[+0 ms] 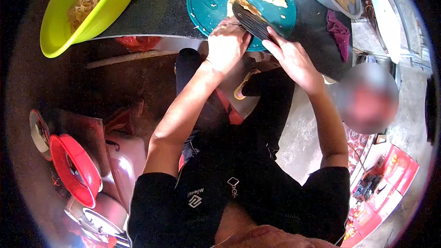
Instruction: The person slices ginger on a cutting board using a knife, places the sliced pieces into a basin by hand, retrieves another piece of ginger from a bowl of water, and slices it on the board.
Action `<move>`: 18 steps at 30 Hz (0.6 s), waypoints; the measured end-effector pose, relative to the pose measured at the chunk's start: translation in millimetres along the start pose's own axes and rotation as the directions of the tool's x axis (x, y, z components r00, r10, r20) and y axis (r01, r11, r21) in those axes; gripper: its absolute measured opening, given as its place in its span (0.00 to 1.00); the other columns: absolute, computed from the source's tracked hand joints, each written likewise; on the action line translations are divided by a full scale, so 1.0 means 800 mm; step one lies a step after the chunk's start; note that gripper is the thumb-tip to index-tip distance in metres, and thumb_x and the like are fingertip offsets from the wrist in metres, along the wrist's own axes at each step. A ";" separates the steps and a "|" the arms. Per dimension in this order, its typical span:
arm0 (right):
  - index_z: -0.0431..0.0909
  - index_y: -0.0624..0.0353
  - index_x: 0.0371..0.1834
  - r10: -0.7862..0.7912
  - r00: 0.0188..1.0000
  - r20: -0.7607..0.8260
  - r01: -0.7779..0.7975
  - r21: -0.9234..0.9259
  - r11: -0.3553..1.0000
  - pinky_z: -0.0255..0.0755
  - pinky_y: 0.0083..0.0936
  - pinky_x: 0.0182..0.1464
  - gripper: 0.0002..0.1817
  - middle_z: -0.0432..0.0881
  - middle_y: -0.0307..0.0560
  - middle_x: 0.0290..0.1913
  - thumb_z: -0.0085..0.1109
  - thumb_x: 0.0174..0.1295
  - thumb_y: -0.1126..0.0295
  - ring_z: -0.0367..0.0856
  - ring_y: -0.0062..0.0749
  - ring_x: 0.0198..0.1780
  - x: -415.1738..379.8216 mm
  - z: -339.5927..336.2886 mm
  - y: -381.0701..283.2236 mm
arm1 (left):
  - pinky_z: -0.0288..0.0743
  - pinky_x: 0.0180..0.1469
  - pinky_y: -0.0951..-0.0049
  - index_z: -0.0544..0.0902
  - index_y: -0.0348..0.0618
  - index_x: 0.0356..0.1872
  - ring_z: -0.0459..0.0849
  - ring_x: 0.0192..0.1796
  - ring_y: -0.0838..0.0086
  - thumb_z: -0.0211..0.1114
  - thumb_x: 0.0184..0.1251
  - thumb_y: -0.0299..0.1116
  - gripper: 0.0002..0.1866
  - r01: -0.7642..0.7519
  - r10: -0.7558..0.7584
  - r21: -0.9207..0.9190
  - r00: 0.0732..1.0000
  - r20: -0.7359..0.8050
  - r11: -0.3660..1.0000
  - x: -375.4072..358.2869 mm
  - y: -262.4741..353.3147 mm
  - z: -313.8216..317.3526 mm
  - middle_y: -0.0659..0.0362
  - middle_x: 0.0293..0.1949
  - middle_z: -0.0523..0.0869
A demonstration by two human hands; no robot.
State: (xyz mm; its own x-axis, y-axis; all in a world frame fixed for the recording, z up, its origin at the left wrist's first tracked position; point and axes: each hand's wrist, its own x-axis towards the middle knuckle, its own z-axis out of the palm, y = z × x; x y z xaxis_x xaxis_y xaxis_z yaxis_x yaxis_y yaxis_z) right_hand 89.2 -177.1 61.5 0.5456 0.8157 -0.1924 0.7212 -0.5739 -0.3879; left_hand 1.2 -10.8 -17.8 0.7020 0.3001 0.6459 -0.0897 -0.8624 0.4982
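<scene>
The left hand [226, 46] is curling its fingers [219, 31] closed over the near end of a dark ridged tool [251, 21], at 12 o'clock in the view. The right hand [294, 59] is gripping the same tool from 1 o'clock, fingers wrapped on its edge. The tool is lying tilted across a piece of flatbread [243, 5] on a teal board [211, 0], which is sitting on the dark bench [156, 9]. A lime-green bowl [64, 32] is resting at 10 o'clock.
</scene>
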 end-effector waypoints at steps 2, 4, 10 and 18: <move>0.66 0.60 0.69 -0.035 0.999 -0.001 0.035 0.028 0.999 0.78 0.41 0.45 0.30 0.82 0.69 0.37 0.45 0.73 0.51 0.85 0.53 0.42 0.014 -0.001 -0.001 | 0.80 0.44 0.65 0.83 0.43 0.27 0.85 0.37 0.59 0.69 0.49 0.31 0.06 -0.027 0.028 0.037 0.999 -0.025 0.999 0.001 0.001 0.002 0.54 0.32 0.85; 0.65 0.59 0.69 -0.064 0.997 0.047 0.062 0.032 0.998 0.78 0.43 0.46 0.31 0.82 0.69 0.40 0.46 0.72 0.48 0.85 0.54 0.42 0.055 0.003 -0.017 | 0.80 0.43 0.65 0.83 0.43 0.27 0.85 0.37 0.59 0.70 0.49 0.30 0.06 0.063 -0.069 0.064 0.994 0.090 0.996 -0.002 0.004 -0.001 0.54 0.32 0.85; 0.61 0.55 0.71 0.060 0.998 0.037 -0.064 0.120 0.991 0.72 0.49 0.57 0.34 0.82 0.65 0.48 0.43 0.70 0.44 0.80 0.62 0.51 0.080 -0.002 -0.027 | 0.81 0.42 0.69 0.85 0.44 0.30 0.87 0.38 0.64 0.71 0.55 0.33 0.06 -0.032 0.032 0.005 0.999 -0.039 0.999 0.004 0.002 -0.003 0.56 0.35 0.87; 0.78 0.59 0.55 0.114 0.971 -0.211 -0.086 0.138 0.987 0.74 0.40 0.49 0.30 0.84 0.64 0.41 0.44 0.71 0.43 0.84 0.55 0.46 0.031 -0.046 0.031 | 0.81 0.53 0.67 0.84 0.52 0.50 0.86 0.47 0.62 0.66 0.56 0.26 0.19 0.043 -0.018 -0.130 0.982 0.186 0.991 0.014 -0.001 -0.014 0.55 0.46 0.86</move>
State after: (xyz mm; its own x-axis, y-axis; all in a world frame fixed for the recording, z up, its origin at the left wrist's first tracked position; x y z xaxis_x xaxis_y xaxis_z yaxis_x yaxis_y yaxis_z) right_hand 136.1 -173.7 80.8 0.7020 0.7110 -0.0408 0.6057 -0.6263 -0.4907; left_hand 1.3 -2.0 -4.2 0.8226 0.2348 0.5179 -0.1506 -0.7883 0.5966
